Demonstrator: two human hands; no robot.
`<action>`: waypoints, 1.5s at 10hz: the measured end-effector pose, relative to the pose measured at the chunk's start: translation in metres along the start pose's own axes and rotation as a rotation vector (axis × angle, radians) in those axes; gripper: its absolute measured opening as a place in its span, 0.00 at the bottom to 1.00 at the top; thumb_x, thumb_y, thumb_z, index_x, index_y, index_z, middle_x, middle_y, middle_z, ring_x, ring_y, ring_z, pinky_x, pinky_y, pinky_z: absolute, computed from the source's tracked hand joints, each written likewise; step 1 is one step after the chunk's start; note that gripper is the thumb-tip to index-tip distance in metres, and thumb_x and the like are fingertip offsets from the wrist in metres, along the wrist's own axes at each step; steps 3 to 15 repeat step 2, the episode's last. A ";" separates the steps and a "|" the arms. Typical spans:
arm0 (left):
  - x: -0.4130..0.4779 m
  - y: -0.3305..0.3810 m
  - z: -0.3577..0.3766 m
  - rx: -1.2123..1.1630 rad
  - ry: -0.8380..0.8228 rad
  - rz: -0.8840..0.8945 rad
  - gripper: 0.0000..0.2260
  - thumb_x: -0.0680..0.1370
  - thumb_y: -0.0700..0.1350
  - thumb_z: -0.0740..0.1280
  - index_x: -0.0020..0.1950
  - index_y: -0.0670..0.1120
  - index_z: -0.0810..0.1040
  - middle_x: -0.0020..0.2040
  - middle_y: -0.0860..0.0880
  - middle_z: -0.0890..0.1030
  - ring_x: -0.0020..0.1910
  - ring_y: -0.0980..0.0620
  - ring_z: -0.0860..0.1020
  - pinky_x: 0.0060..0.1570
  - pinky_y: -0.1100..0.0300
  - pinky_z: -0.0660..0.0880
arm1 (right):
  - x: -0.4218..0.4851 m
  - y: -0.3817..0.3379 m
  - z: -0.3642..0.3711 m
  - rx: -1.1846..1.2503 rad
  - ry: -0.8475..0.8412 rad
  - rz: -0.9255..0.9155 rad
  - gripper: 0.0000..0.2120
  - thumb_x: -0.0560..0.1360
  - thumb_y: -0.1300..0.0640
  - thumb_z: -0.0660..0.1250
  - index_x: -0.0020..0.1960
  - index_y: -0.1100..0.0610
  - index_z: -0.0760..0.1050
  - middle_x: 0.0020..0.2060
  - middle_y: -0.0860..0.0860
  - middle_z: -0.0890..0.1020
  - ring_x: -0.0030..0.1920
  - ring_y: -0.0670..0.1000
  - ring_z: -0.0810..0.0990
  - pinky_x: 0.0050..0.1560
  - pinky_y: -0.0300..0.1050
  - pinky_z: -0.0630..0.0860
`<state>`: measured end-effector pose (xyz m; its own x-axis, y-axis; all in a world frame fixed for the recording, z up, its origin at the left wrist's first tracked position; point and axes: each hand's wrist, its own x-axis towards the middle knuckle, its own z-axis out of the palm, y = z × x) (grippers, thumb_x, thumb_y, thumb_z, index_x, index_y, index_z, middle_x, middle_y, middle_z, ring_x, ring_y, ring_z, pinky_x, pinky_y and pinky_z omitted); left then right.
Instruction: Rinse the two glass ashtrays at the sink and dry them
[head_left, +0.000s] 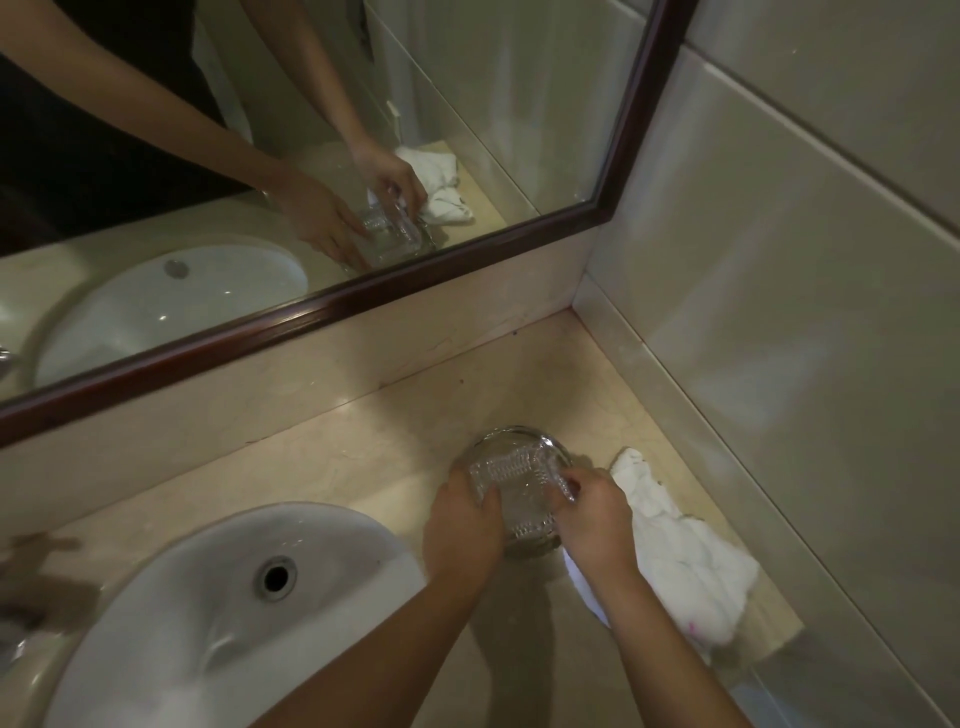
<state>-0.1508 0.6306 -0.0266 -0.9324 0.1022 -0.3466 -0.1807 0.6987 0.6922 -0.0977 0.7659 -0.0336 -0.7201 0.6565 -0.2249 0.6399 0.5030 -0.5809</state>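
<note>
Both the left hand (462, 525) and right hand (592, 514) grip the stacked glass ashtrays (519, 493) on the tabletop (363, 441), probably to carry them together to the sink (208, 597).

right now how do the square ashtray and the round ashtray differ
The square ashtray is patterned cut glass with ribbed sides; the round ashtray looks smooth-walled. The square one sits on top, gripped by the left hand and right hand; the round one lies underneath on the counter, mostly hidden. The round one looks wider, its rim showing past the square one. Both are clear glass, beside the white cloth.
</note>
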 end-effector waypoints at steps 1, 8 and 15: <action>-0.008 -0.012 -0.013 -0.053 0.030 0.007 0.15 0.82 0.56 0.61 0.68 0.57 0.72 0.51 0.50 0.84 0.50 0.45 0.83 0.53 0.49 0.80 | -0.010 0.005 -0.004 0.084 -0.005 0.027 0.07 0.78 0.52 0.71 0.52 0.54 0.86 0.46 0.52 0.86 0.49 0.56 0.83 0.50 0.50 0.77; -0.032 -0.037 -0.036 -0.089 0.012 -0.012 0.20 0.82 0.53 0.64 0.75 0.56 0.70 0.44 0.56 0.82 0.41 0.53 0.83 0.46 0.52 0.79 | -0.034 0.010 -0.013 0.212 0.076 0.116 0.07 0.80 0.50 0.70 0.53 0.51 0.85 0.47 0.51 0.86 0.49 0.54 0.83 0.51 0.49 0.76; -0.032 -0.037 -0.036 -0.089 0.012 -0.012 0.20 0.82 0.53 0.64 0.75 0.56 0.70 0.44 0.56 0.82 0.41 0.53 0.83 0.46 0.52 0.79 | -0.034 0.010 -0.013 0.212 0.076 0.116 0.07 0.80 0.50 0.70 0.53 0.51 0.85 0.47 0.51 0.86 0.49 0.54 0.83 0.51 0.49 0.76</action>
